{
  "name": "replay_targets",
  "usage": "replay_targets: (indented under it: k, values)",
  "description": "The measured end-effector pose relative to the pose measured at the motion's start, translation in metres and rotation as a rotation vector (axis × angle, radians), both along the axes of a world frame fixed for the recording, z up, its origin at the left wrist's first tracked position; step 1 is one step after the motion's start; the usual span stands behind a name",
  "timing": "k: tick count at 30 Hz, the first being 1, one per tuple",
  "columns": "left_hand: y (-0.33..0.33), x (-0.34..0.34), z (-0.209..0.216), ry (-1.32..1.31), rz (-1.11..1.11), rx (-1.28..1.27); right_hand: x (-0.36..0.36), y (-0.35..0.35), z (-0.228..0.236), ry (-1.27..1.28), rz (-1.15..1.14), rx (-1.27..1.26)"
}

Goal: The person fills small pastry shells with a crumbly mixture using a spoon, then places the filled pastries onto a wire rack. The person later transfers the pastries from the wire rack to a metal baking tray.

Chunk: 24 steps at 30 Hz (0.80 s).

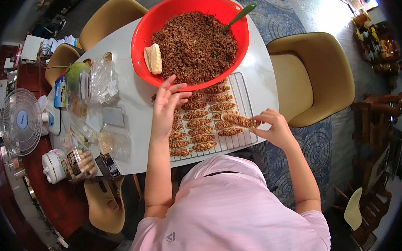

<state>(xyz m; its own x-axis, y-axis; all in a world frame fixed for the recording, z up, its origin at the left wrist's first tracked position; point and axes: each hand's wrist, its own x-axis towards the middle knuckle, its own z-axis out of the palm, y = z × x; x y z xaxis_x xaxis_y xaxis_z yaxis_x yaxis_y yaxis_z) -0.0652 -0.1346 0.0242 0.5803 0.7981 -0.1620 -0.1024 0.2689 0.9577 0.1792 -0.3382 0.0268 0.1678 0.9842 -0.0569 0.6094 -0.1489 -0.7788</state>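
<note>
Pastry [237,120] is pinched in my right hand [274,127] above the rack [244,100], where others lie in rows; my left hand [168,100], empty and loosely spread, hangs by the bowl's [193,3] near rim.

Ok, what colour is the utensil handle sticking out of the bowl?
The utensil handle is green; it shows best in the head view.
</note>
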Motion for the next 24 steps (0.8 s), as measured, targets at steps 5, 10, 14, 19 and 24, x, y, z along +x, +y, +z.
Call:
replay_targets:
  k: [5, 10, 14, 19, 24]
  values:
    - [0.005, -0.012, -0.005, 0.043, 0.084, -0.002, -0.012, -0.047, -0.067, -0.046, 0.181, -0.098]
    - [-0.001, -0.014, -0.002, 0.072, 0.071, 0.008, -0.031, -0.059, -0.119, -0.073, 0.200, -0.033]
    - [-0.005, -0.015, -0.003, 0.096, 0.060, 0.009, -0.037, -0.057, -0.137, -0.094, 0.192, -0.012]
    - [-0.007, -0.017, -0.005, 0.110, 0.069, -0.017, -0.038, -0.061, -0.146, -0.141, 0.142, 0.000]
    - [-0.005, -0.018, -0.007, 0.115, 0.067, -0.007, -0.043, -0.065, -0.147, -0.106, 0.020, -0.010]
